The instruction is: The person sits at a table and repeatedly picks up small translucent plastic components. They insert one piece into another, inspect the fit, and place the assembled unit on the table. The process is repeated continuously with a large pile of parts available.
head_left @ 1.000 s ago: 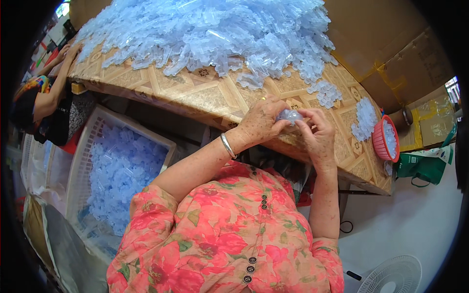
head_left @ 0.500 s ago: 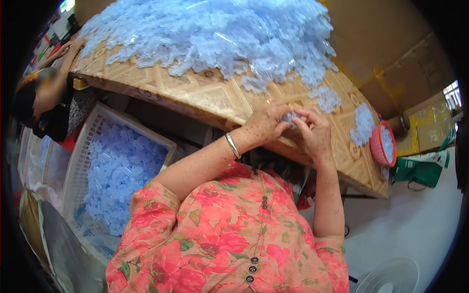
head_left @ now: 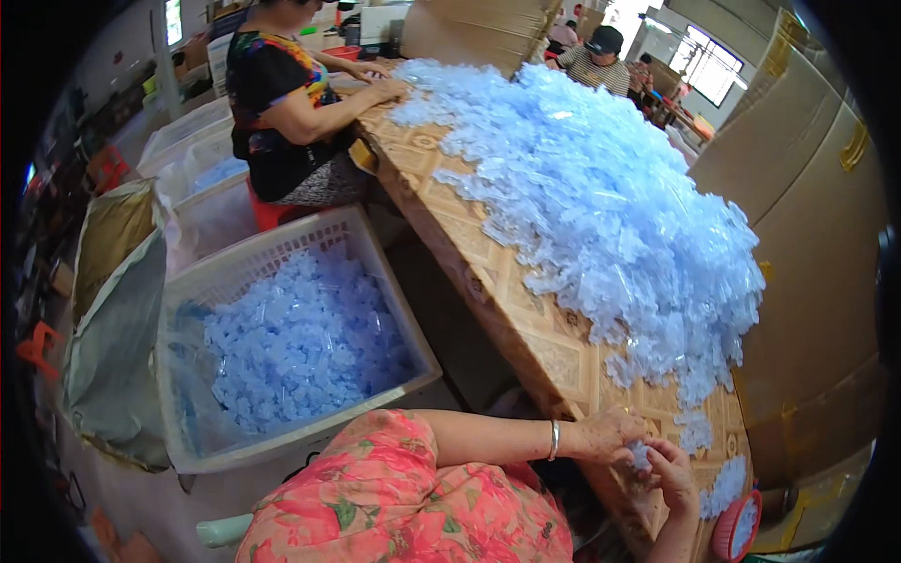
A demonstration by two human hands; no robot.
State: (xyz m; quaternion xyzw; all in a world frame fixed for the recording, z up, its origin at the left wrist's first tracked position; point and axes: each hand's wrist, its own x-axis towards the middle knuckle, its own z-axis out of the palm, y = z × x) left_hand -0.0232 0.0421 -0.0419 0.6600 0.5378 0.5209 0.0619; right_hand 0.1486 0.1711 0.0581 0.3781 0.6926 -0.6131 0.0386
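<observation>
Pale blue plastic piece (head_left: pixel 640 456) is pinched between the two hands at the near edge of the table (head_left: pixel 526 328), just in front of the body. The left hand (head_left: pixel 612 433) is brought in from the left with its forearm lying almost level, a bracelet (head_left: pixel 555 439) at the wrist, and its fingers are closed on the piece from above. The right hand (head_left: pixel 674 474) is raised from below, fingers curled against the piece's right side. The long axis of the piece cannot be told. A heap of like pieces (head_left: pixel 610 206) is piled further along the table, and a white basket (head_left: pixel 282 347) of them is stood to the left.
</observation>
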